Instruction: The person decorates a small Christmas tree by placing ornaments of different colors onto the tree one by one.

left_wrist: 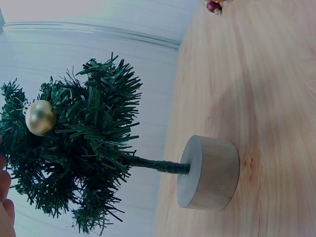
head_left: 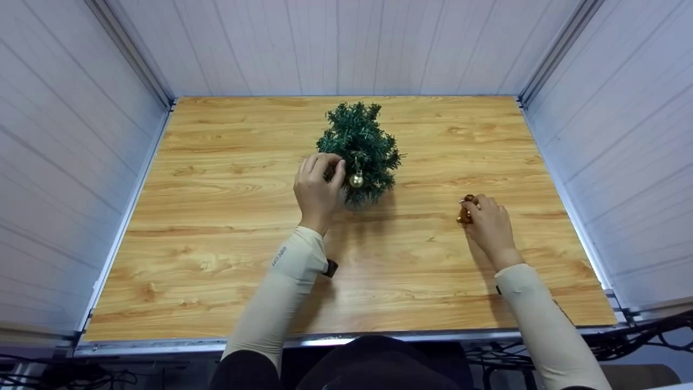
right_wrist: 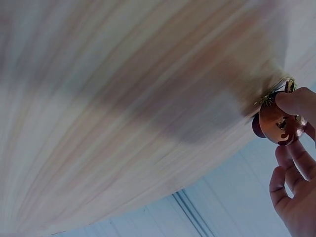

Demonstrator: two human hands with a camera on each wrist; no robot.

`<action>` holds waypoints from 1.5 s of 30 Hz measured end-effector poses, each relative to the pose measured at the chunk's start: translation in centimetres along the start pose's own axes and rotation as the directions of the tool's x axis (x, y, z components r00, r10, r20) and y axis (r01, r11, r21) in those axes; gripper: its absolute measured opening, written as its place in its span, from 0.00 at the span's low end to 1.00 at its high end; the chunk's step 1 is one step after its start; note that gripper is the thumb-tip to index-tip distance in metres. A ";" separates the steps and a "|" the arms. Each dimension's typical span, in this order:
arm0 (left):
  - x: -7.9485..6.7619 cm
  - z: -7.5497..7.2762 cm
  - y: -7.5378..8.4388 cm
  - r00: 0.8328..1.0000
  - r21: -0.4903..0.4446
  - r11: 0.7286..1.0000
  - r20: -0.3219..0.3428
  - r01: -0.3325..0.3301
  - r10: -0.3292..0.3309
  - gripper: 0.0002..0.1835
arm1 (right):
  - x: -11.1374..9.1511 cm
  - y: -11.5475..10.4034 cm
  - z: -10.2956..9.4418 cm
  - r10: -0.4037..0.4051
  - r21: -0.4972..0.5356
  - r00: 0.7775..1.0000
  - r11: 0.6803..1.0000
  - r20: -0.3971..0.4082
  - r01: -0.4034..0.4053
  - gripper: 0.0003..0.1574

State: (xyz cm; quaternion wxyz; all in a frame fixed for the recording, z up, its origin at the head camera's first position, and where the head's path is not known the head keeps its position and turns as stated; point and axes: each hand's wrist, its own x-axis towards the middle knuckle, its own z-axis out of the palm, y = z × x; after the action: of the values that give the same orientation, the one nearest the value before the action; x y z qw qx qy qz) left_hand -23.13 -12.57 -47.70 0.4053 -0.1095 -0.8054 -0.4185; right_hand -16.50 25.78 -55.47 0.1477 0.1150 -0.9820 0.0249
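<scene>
A small green artificial Christmas tree [head_left: 360, 141] stands on a round wooden base [left_wrist: 217, 173]. One gold bauble [head_left: 356, 180] hangs on its front. My left hand [head_left: 316, 187] is at the tree's left side, thumb and forefinger curled in at the branches; what lies between the fingertips is mostly hidden. In the left wrist view only its fingers [left_wrist: 5, 190] show, at the left edge beside the needles. Well to the right, my right hand [head_left: 490, 225] pinches a shiny copper-coloured bauble [right_wrist: 276, 121] with a gold string, thumb on top, low over the table.
More small ornaments [head_left: 463, 219] sit together by my right fingertips; a dark red one [left_wrist: 214, 7] shows in the left wrist view. The wood-grain table [head_left: 216, 244] is bounded by white panel walls [head_left: 335, 49] at the back and sides. Black cables [head_left: 639, 336] hang beyond the front right corner.
</scene>
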 end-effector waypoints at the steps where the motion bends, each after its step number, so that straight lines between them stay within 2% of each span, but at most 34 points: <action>1: 0.0 0.0 0.0 1.000 0.002 1.000 0.002 0.000 0.000 0.07 | 0.0 0.0 0.0 0.001 0.006 1.000 1.000 0.000 -0.001 0.34; 8: 0.0 0.1 -0.1 1.000 0.001 1.000 0.005 -0.002 0.002 0.07 | -0.2 0.2 0.2 0.036 0.080 0.999 0.996 -0.001 -0.036 0.26; 11: 0.0 0.1 -0.1 1.000 -0.002 1.000 0.000 -0.002 0.002 0.07 | -0.3 0.1 0.3 0.071 0.141 0.997 0.987 0.023 -0.073 0.26; 13: 0.0 0.0 -0.1 1.000 -0.003 1.000 0.000 -0.002 0.002 0.07 | -0.4 -0.1 0.3 0.110 0.212 0.992 0.970 0.055 -0.119 0.27; 16: 0.1 0.1 -0.1 1.000 -0.003 1.000 0.004 0.000 0.000 0.07 | -0.5 -0.4 0.5 0.197 0.357 0.973 0.906 0.118 -0.227 0.28; 19: 0.1 0.1 -0.1 1.000 -0.001 1.000 0.008 0.005 -0.005 0.07 | -0.4 -0.8 0.6 0.291 0.494 0.943 0.804 0.161 -0.333 0.30; 21: 0.2 0.0 -0.1 1.000 0.000 1.000 0.011 0.007 -0.007 0.07 | -0.3 -1.0 0.6 0.346 0.552 0.924 0.744 0.164 -0.377 0.30; 24: 0.2 0.0 -0.1 1.000 -0.003 1.000 0.013 0.009 -0.009 0.07 | -0.2 -1.3 0.7 0.411 0.605 0.898 0.679 0.157 -0.416 0.30; 29: 0.2 0.1 -0.1 1.000 -0.006 1.000 0.008 0.011 -0.011 0.06 | 0.0 -1.8 0.4 0.472 0.665 0.870 0.606 0.140 -0.436 0.29; 36: 0.3 0.0 -0.1 1.000 -0.002 1.000 0.007 0.015 -0.015 0.06 | 0.4 -2.6 -0.1 0.510 0.744 0.851 0.519 0.126 -0.421 0.29; 43: 0.3 0.0 -0.2 1.000 0.007 1.000 0.010 0.021 -0.021 0.06 | 0.6 -3.3 -0.9 0.524 0.832 0.833 0.373 0.177 -0.412 0.31; 45: 0.3 -0.1 -0.3 1.000 0.009 1.000 0.010 0.021 -0.021 0.06 | 0.8 -4.0 -1.9 0.521 0.846 0.835 0.352 0.179 -0.401 0.31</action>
State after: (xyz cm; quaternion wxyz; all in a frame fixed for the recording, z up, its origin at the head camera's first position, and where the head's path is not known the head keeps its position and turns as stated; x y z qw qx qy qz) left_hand -23.41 -12.85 -47.59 0.3971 -0.1014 -0.8104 -0.4187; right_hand -15.72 21.86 -53.36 0.1167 -0.1101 -0.8163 0.5548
